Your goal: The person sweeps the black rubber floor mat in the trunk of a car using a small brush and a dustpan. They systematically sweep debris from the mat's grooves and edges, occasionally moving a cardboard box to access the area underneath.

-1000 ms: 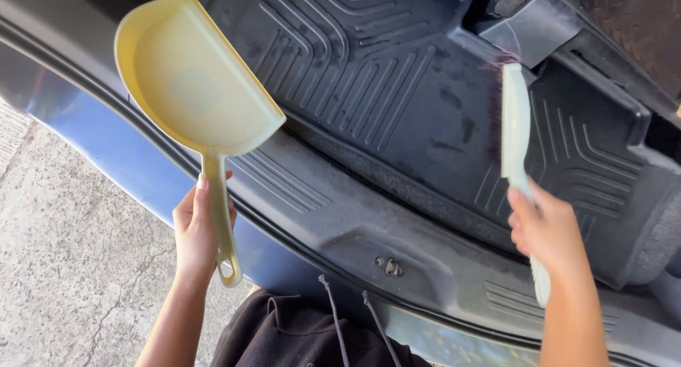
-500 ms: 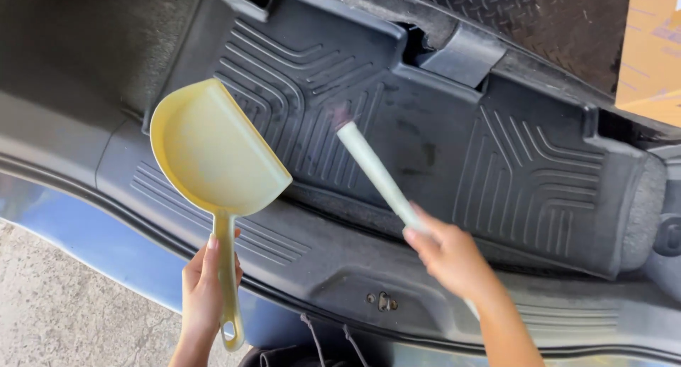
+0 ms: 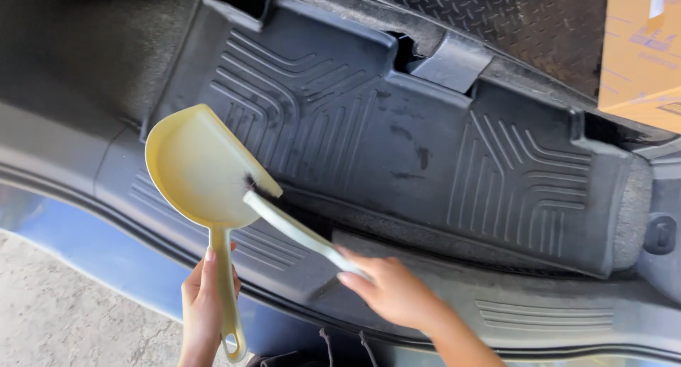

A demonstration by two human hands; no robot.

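My left hand (image 3: 203, 307) grips the handle of a pale yellow dustpan (image 3: 194, 167), whose pan rests against the near edge of a black ribbed rubber car mat (image 3: 397, 133). My right hand (image 3: 394, 290) holds a pale yellow hand brush (image 3: 294, 228) by its handle. The brush's dark bristles touch the dustpan's right lip, at the mat's front edge.
A dark plastic door sill (image 3: 539, 314) runs below the mat, with blue car bodywork (image 3: 85, 250) under it and concrete ground (image 3: 50, 317) at lower left. An orange cardboard box (image 3: 642, 51) sits at upper right on a diamond-pattern floor (image 3: 511, 15).
The brush has swung left and down from the middle of the mat to the dustpan's lip. The dustpan stayed near the mat's front edge.
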